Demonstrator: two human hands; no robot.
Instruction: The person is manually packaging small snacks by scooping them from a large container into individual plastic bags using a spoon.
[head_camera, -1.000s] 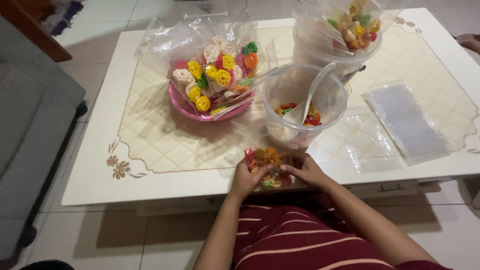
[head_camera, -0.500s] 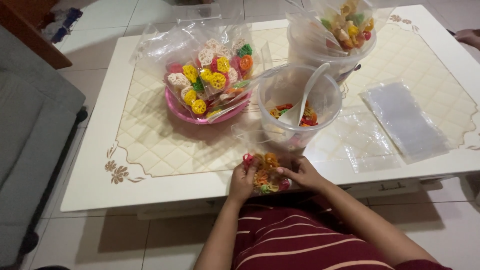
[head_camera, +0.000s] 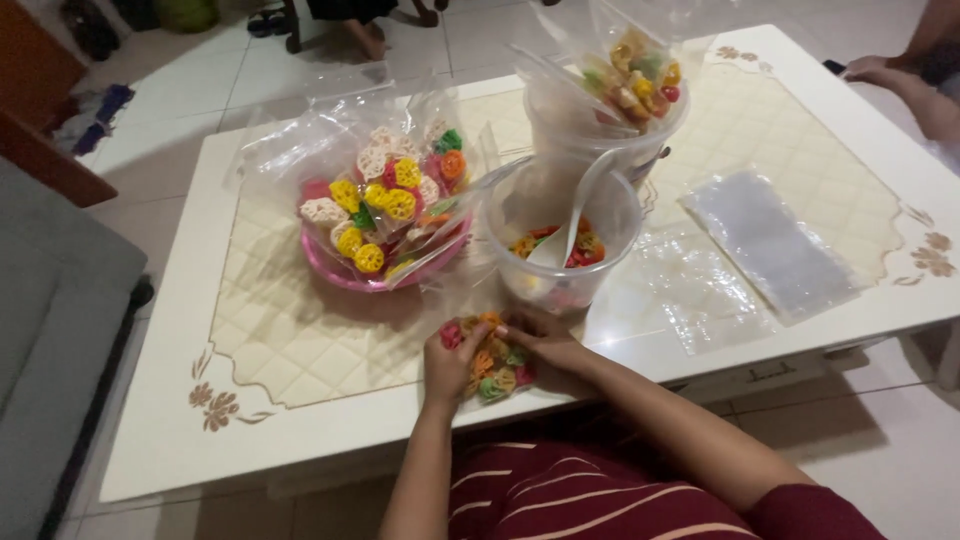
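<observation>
At the table's (head_camera: 300, 440) near edge, both hands have shifted left with the small bag of coloured crackers (head_camera: 488, 358). Left hand (head_camera: 447, 362) and right hand (head_camera: 545, 340) stay pinched closed on it, so the bag remains in hand.

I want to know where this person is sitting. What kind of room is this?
Most likely a living room at home. There is a low white coffee table with a flower pattern, a grey sofa beside it and a tiled floor. Both hands hold a small bag of colourful snacks.

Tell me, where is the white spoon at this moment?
In the head view, the white spoon stands tilted inside the clear plastic tub near the table's middle, right of the pink bowl and just beyond both hands.
</observation>
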